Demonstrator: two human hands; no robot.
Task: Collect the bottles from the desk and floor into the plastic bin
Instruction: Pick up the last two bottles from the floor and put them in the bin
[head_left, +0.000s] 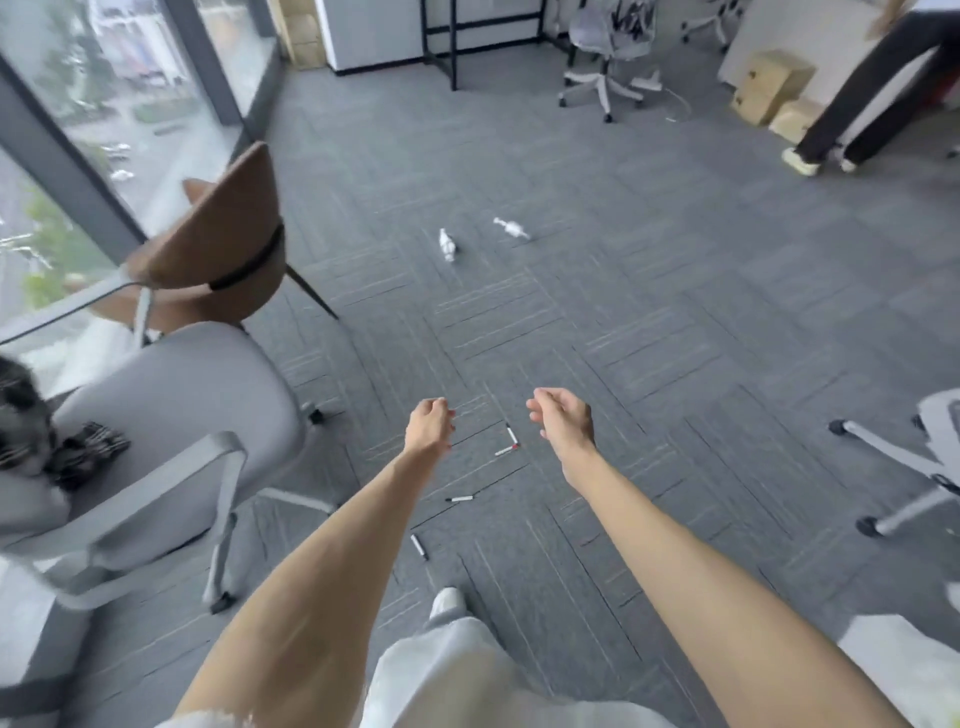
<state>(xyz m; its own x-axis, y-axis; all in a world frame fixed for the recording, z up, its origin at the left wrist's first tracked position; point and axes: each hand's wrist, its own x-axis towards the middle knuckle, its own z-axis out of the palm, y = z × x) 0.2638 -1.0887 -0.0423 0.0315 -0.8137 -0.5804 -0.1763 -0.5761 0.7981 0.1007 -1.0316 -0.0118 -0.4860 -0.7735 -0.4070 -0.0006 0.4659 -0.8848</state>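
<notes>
- Two white bottles lie on their sides on the grey carpet (675, 322), right of the brown chair (218, 244) and well apart from it. One bottle (447, 245) is nearer the chair. The other bottle (511, 228) lies just beside the first, farther right.
- Any label on either bottle is too blurred to read.
- The left hand (428, 426) hangs right of the brown chair and nearer the camera. Its fingers are loosely curled and hold nothing.
- The right hand (561, 421) is farther right of the chair, level with the left. Its fingers are also loosely curled and hold nothing.
- Four markers lie on the carpet, right of the chair and nearer the camera. Two red-tipped markers (511, 434) meet in an L between the hands. Two dark-tipped markers (460, 499) lie apart, closer to the person's feet.
- A grey office chair (171, 395) stands just beside the brown chair, on the camera side.
</notes>
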